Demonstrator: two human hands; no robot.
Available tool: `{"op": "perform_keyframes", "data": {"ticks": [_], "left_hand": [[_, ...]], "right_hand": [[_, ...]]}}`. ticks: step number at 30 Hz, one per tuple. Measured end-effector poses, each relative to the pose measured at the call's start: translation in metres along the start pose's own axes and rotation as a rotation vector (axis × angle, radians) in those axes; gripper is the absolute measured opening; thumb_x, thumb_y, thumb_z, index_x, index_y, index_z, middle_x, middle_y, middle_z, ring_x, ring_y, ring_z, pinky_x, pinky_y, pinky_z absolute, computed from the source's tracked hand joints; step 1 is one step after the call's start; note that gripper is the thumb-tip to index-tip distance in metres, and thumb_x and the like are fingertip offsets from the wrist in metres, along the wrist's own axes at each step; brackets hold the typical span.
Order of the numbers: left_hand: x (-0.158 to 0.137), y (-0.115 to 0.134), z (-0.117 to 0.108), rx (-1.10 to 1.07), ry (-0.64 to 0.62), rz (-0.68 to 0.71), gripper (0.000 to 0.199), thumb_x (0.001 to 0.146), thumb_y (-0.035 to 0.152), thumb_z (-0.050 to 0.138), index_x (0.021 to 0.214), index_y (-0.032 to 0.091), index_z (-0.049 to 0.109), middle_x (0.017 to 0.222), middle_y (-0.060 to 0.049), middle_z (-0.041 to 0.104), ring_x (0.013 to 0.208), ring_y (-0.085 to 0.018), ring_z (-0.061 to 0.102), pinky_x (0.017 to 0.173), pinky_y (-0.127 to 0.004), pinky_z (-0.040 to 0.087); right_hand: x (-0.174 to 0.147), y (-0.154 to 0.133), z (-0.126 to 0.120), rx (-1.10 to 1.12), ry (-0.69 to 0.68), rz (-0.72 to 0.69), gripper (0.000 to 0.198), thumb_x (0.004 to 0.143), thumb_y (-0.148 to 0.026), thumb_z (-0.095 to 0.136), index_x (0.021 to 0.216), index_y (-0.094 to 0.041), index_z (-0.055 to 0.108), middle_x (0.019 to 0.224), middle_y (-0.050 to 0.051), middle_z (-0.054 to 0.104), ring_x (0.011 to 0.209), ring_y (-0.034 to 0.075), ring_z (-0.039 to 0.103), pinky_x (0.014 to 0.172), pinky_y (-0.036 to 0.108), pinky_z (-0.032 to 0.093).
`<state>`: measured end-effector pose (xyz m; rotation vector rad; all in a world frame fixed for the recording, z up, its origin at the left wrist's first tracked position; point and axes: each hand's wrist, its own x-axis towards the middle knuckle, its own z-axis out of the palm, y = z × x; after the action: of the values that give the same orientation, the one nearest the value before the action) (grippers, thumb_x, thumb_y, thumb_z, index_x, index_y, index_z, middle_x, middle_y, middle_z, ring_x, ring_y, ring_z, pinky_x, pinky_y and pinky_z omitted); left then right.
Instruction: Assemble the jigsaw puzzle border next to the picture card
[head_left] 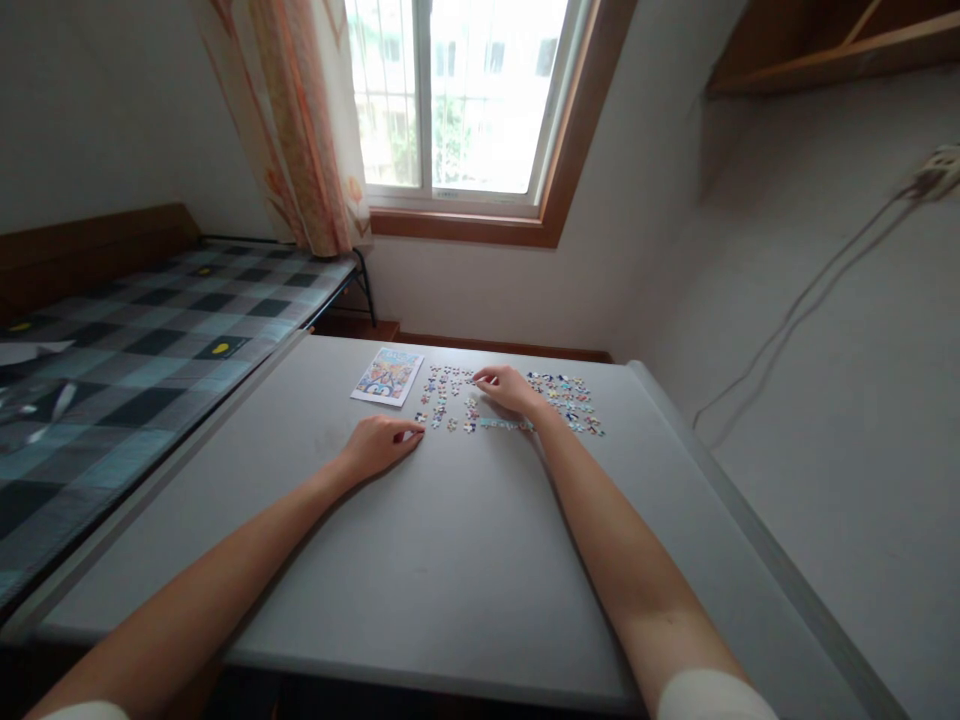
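Small jigsaw puzzle pieces [440, 410] lie in loose rows and columns at the far middle of the table. A denser group of jigsaw pieces [574, 392] spreads to their right. My right hand [508, 388] reaches over the spread, thumb and fingers pinched at a pale puzzle piece by the upper rows. It hides some of the pieces beneath it. At the lower left edge of the rows rests my left hand [379, 445], its fingertips closed together beside a piece; what they hold, if anything, is too small to make out. A printed picture sheet [388, 377] lies beyond it.
The grey table [435, 560] stretches from me towards the window wall. To the left stands a bed with a checked cover [150, 330]. A cable [795, 310] hangs along the right wall from a socket [937, 172], below a wooden shelf [832, 65].
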<state>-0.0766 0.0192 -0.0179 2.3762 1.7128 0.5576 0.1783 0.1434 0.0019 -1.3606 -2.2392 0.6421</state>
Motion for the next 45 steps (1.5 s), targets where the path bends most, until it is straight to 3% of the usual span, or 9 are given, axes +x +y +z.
{"op": "perform_keyframes", "data": {"ticks": [8,16,45], "left_hand": [[-0.0001,-0.0005,0.0017,0.019,0.006,-0.006,0.036,0.085,0.045,0.047,0.105,0.027,0.072,0.059,0.001,0.06,0.052,-0.01,0.047,0.055,-0.022,0.029],[0.0002,0.001,-0.0005,-0.003,-0.012,-0.01,0.034,0.085,0.046,0.048,0.098,0.027,0.074,0.059,0.001,0.06,0.052,-0.01,0.047,0.055,-0.022,0.029],[0.0006,0.0031,-0.0017,0.0,-0.022,-0.007,0.035,0.085,0.044,0.046,0.098,0.026,0.073,0.059,0.001,0.059,0.052,-0.01,0.047,0.055,-0.022,0.029]], "right_hand": [[-0.0002,0.0035,0.0071,0.006,-0.021,0.039,0.032,0.084,-0.015,0.057,0.115,-0.017,0.064,0.087,0.005,0.069,0.069,0.009,0.06,0.07,0.018,0.044],[0.0004,0.0008,0.0073,-0.051,-0.035,0.042,0.027,0.084,-0.015,0.052,0.103,-0.015,0.072,0.092,0.008,0.072,0.08,0.014,0.063,0.076,0.021,0.046],[-0.0005,0.006,0.0077,-0.019,-0.024,0.03,0.026,0.084,-0.017,0.053,0.103,-0.016,0.072,0.094,0.008,0.072,0.084,0.015,0.064,0.079,0.023,0.046]]}}
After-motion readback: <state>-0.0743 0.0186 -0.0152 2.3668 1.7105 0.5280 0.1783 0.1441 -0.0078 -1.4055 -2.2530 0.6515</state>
